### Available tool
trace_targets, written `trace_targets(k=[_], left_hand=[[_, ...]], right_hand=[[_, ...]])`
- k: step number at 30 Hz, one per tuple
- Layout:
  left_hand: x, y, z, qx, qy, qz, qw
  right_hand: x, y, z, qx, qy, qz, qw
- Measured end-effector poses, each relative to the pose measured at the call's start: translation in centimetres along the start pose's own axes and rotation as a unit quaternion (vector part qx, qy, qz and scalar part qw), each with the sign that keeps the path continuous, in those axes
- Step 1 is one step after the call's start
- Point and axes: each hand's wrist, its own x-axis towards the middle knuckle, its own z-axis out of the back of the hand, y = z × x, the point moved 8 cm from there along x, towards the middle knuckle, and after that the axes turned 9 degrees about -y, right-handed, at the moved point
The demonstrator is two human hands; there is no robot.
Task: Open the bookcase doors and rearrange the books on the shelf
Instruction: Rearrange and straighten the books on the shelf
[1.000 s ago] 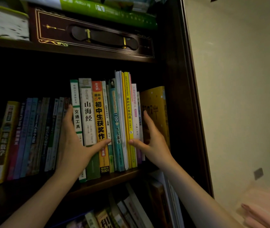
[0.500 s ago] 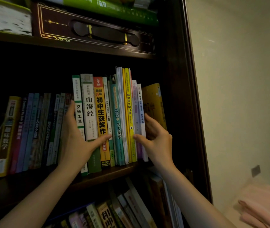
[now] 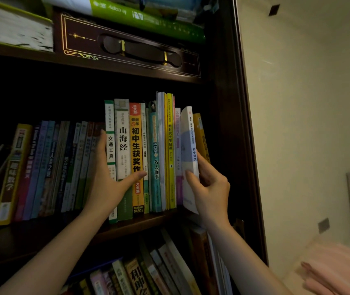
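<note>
White book coming out of the row!

The right hand [image 3: 209, 184], which lay flat against the books a second ago, now pinches the white book [image 3: 189, 150], thumb on its cover and fingers behind, tipping it forward out of line beside the yellow book [image 3: 200, 135]. The left hand [image 3: 110, 184] stays spread, fingers straight, bracing the upright spines on the shelf [image 3: 140, 225]. The doors look already open; the rearranging is under way.

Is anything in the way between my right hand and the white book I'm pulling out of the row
Nothing visible. The right hand already pinches the white book, thumb on its front cover, fingers behind it against the yellow book. The left hand rests on the books further left, apart from that grip.
</note>
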Motion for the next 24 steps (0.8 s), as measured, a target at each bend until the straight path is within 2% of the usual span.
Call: trace_targets(k=[6,13,20,24], left_hand=[[-0.2,-0.7,-0.8,-0.012,0.034,-0.001,0.999],[-0.4,-0.7,-1.5,-0.033,0.027,0.008,0.999],[-1.1,-1.5,-1.2,-0.036,0.025,0.025,0.999],[-1.3,-3.3,-0.5,0.043,0.000,0.013,0.999]], right_hand=[[-0.2,1.4,0.9,0.026,-0.008,-0.009,1.000],[-1.5,4.4,3.7,0.054,-0.016,0.022,0.998],[-1.6,5.8,4.3,0.052,-0.007,0.000,0.999],[-1.8,6.3,3.7,0.054,0.005,-0.009,0.998]])
